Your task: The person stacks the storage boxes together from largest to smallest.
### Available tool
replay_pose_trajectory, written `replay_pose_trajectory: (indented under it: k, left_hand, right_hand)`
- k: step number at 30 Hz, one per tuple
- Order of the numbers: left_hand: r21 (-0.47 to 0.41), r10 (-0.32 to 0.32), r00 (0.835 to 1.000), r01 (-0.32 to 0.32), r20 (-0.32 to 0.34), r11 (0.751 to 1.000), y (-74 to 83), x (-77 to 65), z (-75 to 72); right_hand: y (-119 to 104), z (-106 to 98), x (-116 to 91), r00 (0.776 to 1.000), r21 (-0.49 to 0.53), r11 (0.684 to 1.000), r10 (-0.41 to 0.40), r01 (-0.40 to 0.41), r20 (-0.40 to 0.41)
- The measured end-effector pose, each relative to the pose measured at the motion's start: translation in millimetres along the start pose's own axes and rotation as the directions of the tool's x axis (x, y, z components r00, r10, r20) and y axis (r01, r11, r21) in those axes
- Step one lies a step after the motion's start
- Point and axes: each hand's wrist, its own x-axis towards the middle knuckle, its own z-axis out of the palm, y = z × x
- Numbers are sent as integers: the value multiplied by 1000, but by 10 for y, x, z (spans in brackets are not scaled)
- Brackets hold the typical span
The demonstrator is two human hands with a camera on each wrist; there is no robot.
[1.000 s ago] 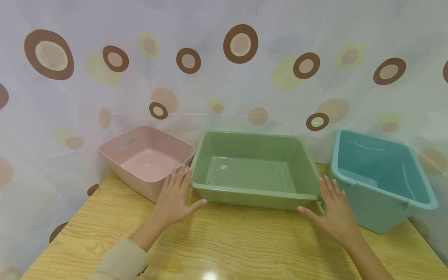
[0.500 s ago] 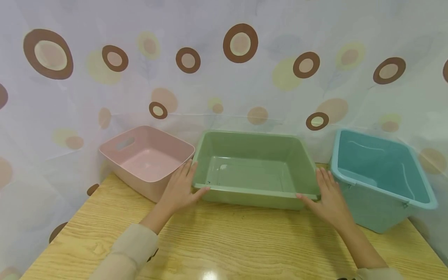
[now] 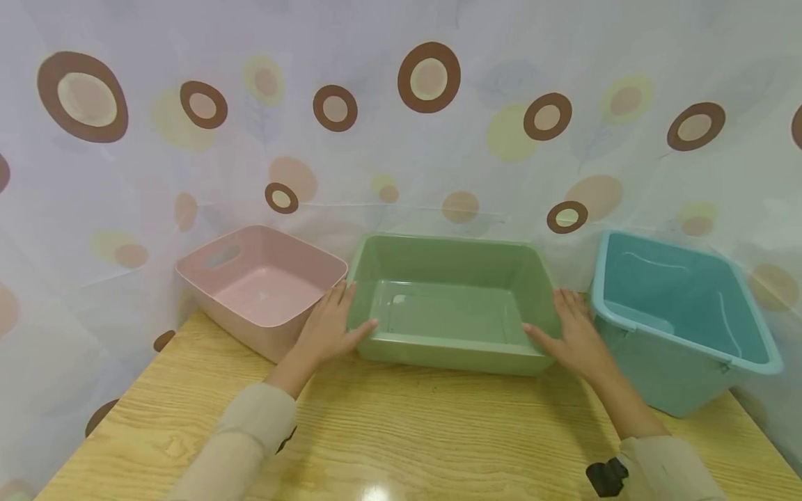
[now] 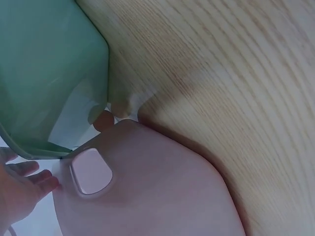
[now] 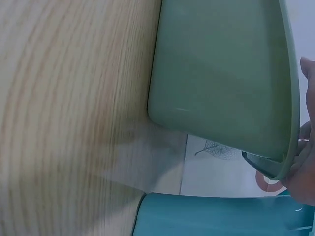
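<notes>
A green rectangular plastic basin (image 3: 451, 355) stands on the wooden table between two other bins. At its left end, my left hand (image 3: 332, 327) rests against the front corner, fingers extended along the side and thumb over the front rim. My right hand (image 3: 576, 334) mirrors it at the right front corner, fingers straight along the outer side. In the left wrist view, my left fingers (image 4: 32, 179) lie outside the green rim, close to the pink bin (image 4: 147, 191). The right wrist view has my right hand (image 5: 305, 167) at the basin's rim corner.
The pink bin (image 3: 263, 320) with a handle slot sits to the left, close beside the basin. A taller teal bin (image 3: 670, 369) stands at the right, near my right hand. Behind them hangs a circle-patterned cloth (image 3: 388, 153). The table (image 3: 438, 438) is wood-grained.
Both hands have moved inward and slightly forward, from beside the green basin onto its front corners, thumbs rising over the front rim. The bins look unmoved.
</notes>
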Motion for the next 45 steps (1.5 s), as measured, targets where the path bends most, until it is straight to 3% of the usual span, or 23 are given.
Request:
replay_pose_trajectory:
  k: [9,21,29,45]
  left_hand:
    - [-24,-116,986,120,122,993,39,110,25]
    - [-113,-133,974,155,183,981,27,165,22]
    - [-132,-148,967,178,208,975,24,207,24]
    - [-154,-142,972,171,185,973,18,169,48]
  right_hand:
    - [53,20,193,999,9,1000,15,-15,39]
    - [129,11,315,998,-27,999,25,-23,61]
    - [217,15,363,989,-16,999,53,-51,140]
    - [223,23,318,986,-58,997,55,-46,159]
